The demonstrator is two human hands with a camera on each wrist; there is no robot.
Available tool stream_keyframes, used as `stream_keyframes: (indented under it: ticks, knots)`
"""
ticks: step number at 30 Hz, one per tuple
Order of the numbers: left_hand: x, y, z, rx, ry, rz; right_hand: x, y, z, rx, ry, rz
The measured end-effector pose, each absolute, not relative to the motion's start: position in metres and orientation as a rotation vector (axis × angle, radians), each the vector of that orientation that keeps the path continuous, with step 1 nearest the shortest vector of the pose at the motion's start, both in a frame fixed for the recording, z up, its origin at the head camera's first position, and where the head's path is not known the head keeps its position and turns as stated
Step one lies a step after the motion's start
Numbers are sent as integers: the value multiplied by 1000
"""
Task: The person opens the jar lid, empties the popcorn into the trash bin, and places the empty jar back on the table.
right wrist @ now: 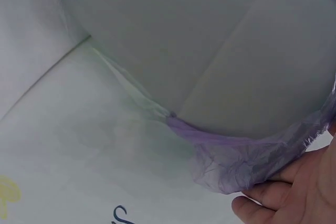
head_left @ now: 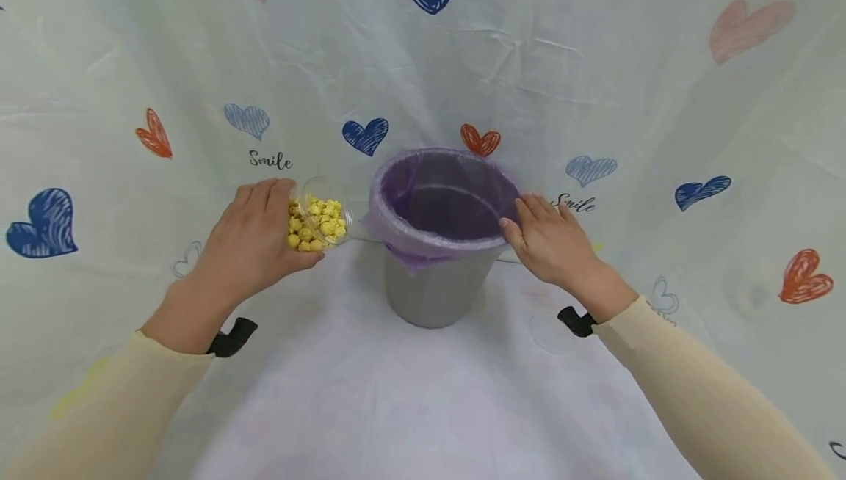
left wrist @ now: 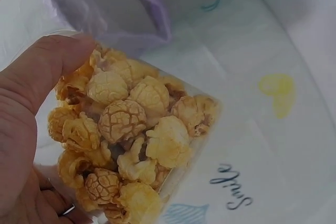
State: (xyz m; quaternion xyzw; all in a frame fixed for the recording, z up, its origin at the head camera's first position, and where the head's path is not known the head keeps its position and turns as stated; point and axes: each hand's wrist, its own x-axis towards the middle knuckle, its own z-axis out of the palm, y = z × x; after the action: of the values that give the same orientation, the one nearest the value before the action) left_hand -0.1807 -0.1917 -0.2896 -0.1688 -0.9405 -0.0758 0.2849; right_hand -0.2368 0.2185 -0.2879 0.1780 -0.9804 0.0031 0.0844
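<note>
My left hand (head_left: pixel 247 234) grips a clear plastic jar (head_left: pixel 346 227) full of yellow popcorn (head_left: pixel 324 219). The jar is tipped on its side, its mouth turned toward the bin. In the left wrist view, the thumb (left wrist: pixel 55 64) and fingers wrap the popcorn-filled jar close to the purple liner. A grey trash bin (head_left: pixel 429 293) stands upright just to the right of the jar, lined with a purple plastic bag (head_left: pixel 413 234) folded over its rim. My right hand (head_left: pixel 551 241) rests against the bin's right rim, with its fingers extended along the liner's edge (right wrist: pixel 231 171).
A white cloth (head_left: pixel 423 406) printed with hearts and "Smile" lettering covers the surface and rises behind the bin as a backdrop (head_left: pixel 529 84). Black bands (head_left: pixel 233 337) show at both wrists, below beige sleeves (head_left: pixel 700 384).
</note>
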Motion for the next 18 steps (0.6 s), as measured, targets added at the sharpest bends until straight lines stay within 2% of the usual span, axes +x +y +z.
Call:
stream_keyframes:
  ticks: [8, 18]
  knots:
    - [-207, -180, -254, -505, -2512, -60, -236, 220, -288, 521, -2946, 23]
    - [-232, -162, -227, -595, -2498, 127, -235, 220, -289, 520, -2959, 56]
